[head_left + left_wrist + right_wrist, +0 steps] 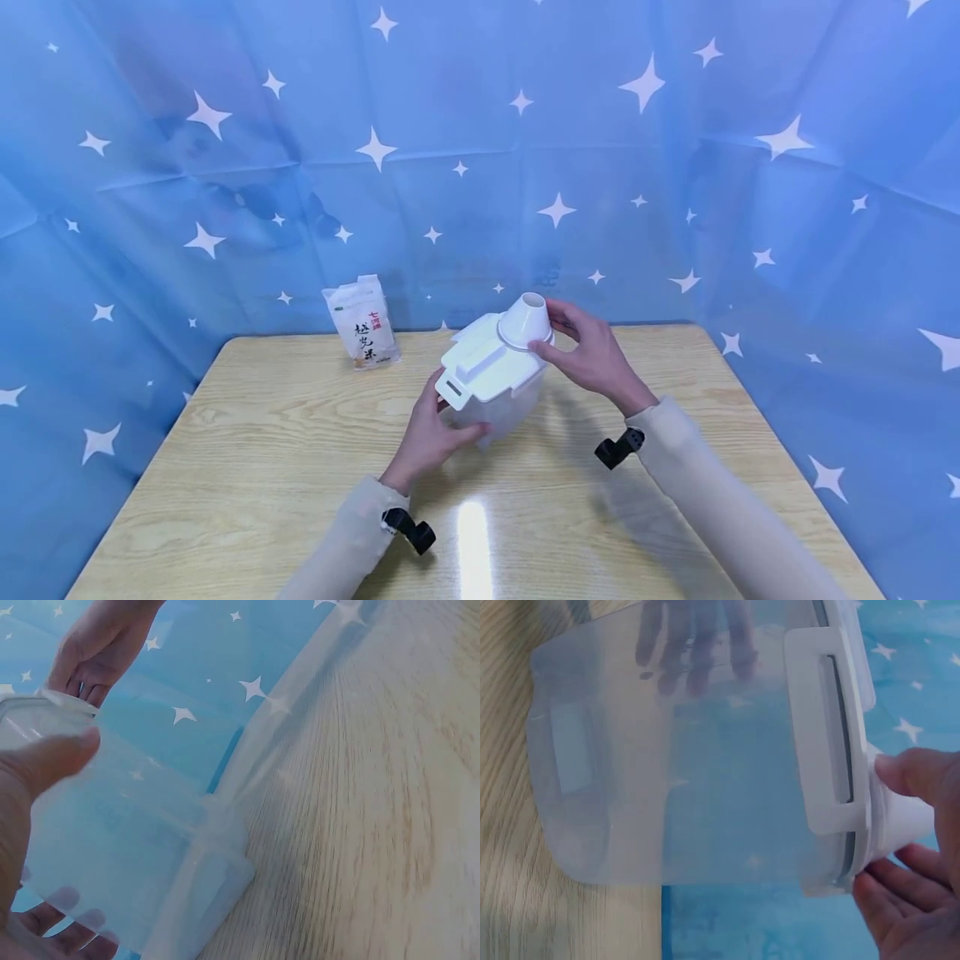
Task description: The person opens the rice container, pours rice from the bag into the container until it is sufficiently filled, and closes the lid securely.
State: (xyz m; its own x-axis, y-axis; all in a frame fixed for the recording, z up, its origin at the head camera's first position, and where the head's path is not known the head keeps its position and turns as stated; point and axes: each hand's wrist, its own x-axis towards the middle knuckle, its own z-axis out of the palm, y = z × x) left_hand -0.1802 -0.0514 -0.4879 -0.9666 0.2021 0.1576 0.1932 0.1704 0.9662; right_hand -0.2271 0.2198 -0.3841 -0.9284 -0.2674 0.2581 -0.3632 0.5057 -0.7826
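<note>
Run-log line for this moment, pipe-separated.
left hand: grips container | right hand: holds cone near base | lid: on container, under cone | bag: on table, untouched

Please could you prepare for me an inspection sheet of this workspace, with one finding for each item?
Surface: wood-grain table, with a bright reflection towards the front.
Job's things: translucent container; its white lid is on, bearing a white cone.
Clutter: white printed bag at the back, left of the container.
Hands: left hand grips the container; right hand holds the cone near its base.
Cables: nothing seen.
Surroundings: blue curtain with white stars.
</note>
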